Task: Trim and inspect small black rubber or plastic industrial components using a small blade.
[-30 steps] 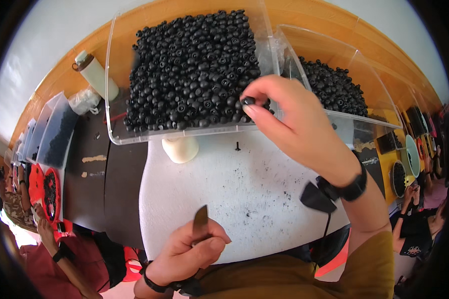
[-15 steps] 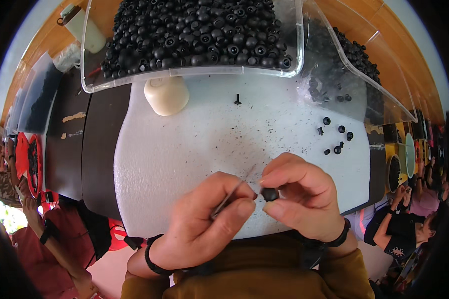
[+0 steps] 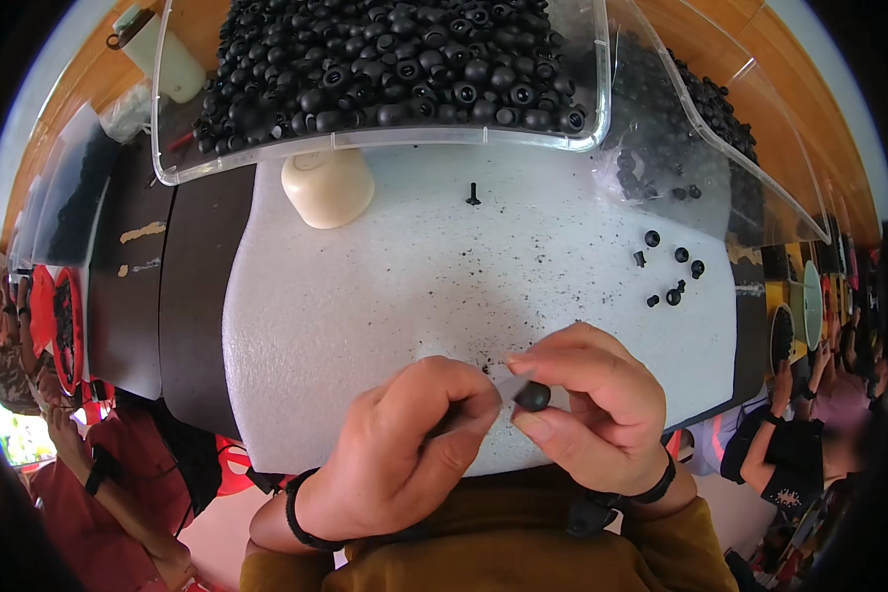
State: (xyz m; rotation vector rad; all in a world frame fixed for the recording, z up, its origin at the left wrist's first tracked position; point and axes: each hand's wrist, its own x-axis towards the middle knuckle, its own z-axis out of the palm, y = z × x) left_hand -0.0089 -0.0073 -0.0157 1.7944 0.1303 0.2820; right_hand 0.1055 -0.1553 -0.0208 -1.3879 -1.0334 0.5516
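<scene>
Low over the near part of the white foam sheet [image 3: 365,296], my two hands are brought together. My left hand [image 3: 395,449] is closed on a thin metal blade [image 3: 510,387], mostly covered by the fingers. Its tip lies against a small, round, black rubber-like cap [image 3: 534,397]. That cap is pinched between thumb and fingertips of my right hand [image 3: 607,409]. Dark crumbs are scattered over the sheet beyond my hands. To the right lie several small black pieces [image 3: 682,255], and a single black stem-shaped piece [image 3: 473,194] stands out farther back.
A clear plastic bin [image 3: 365,141] heaped with black caps fills the far side. Beside it are a cream cup-shaped object [image 3: 328,189] and, at right, another clear bin [image 3: 760,183] with a plastic bag [image 3: 627,178]. Other people sit at both sides.
Both hands have lowered slightly toward me. The blade has turned, and its tip now meets the black cap, which shows more of its rounded side.
</scene>
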